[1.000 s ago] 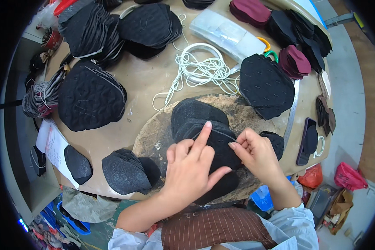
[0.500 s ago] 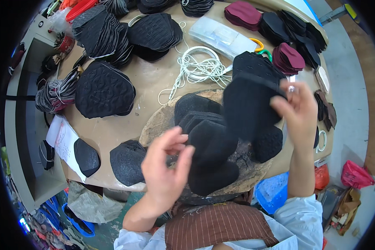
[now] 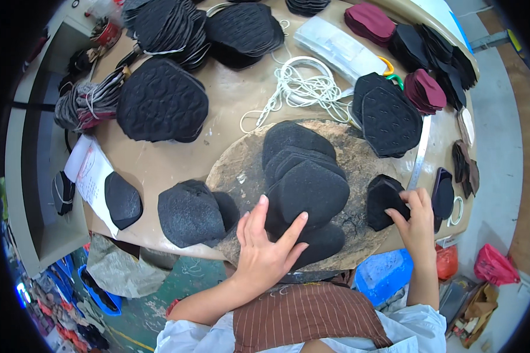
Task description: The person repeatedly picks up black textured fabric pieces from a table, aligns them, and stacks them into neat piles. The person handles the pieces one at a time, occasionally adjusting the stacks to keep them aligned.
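**Two hands on black felt pieces at a round work board**

The left hand [image 3: 264,250] lies flat, with the fingers spread and nothing clasped, on the near edge of a fanned stack of black shield-shaped felt pieces [image 3: 305,176]. The fingertips press on the top piece of this stack, and the palm covers the lower piece close to the person's body. The stack lies in the middle of a round, worn brown work board [image 3: 241,176], so the pieces extend away from the hand toward the far side of the table.

The right hand [image 3: 417,220] is at the right edge of the same board. Its fingertips touch the right side of a small pile of black angular felt pieces [image 3: 384,200]. The fingers are bent on the pile's edge, but I cannot tell if they really pinch a piece or only rest on it. This small pile lies just left of the hand and well apart from the fanned stack.

Left of the board, a rough black felt pile [image 3: 188,213] sits on the tan table top [image 3: 229,106]. A large black quilted stack [image 3: 162,100] lies farther to the left. A tangled white cord [image 3: 303,88] lies behind the board, and a black embossed stack [image 3: 390,120] is to the right of the cord. A metal ruler [image 3: 421,156] lies between this stack and the table edge. Dark red pieces [image 3: 430,89] are at the far right.
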{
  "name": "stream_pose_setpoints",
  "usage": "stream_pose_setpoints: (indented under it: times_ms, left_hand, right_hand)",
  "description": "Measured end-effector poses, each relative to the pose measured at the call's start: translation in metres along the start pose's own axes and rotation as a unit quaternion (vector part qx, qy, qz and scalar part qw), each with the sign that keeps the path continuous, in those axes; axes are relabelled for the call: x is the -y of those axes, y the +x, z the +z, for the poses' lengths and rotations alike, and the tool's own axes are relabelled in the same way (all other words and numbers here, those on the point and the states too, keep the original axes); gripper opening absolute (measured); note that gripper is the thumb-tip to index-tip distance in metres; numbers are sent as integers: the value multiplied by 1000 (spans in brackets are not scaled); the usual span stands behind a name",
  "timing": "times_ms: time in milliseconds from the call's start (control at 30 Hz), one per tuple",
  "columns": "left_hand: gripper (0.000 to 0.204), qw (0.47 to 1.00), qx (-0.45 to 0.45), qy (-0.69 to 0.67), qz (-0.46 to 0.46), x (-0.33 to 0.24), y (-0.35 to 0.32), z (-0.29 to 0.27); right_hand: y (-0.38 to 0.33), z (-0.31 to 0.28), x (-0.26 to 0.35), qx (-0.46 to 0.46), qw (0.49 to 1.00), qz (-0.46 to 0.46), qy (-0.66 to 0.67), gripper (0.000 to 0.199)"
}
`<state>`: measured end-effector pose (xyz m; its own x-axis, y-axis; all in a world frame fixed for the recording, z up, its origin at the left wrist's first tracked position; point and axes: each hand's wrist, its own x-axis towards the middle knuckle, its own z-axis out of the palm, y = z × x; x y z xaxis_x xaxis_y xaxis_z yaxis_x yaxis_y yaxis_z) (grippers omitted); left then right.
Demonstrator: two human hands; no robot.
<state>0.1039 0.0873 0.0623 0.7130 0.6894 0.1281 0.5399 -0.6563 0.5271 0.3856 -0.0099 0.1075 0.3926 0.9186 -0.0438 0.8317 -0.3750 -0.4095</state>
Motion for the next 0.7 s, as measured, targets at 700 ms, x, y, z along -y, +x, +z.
stream_pose_setpoints:
  times_ms: [700]
  left_hand:
    - [55, 995, -42, -85, -11, -1, -23, 13]
  right_hand:
    - [52, 56, 77, 202, 860, 74, 463, 15]
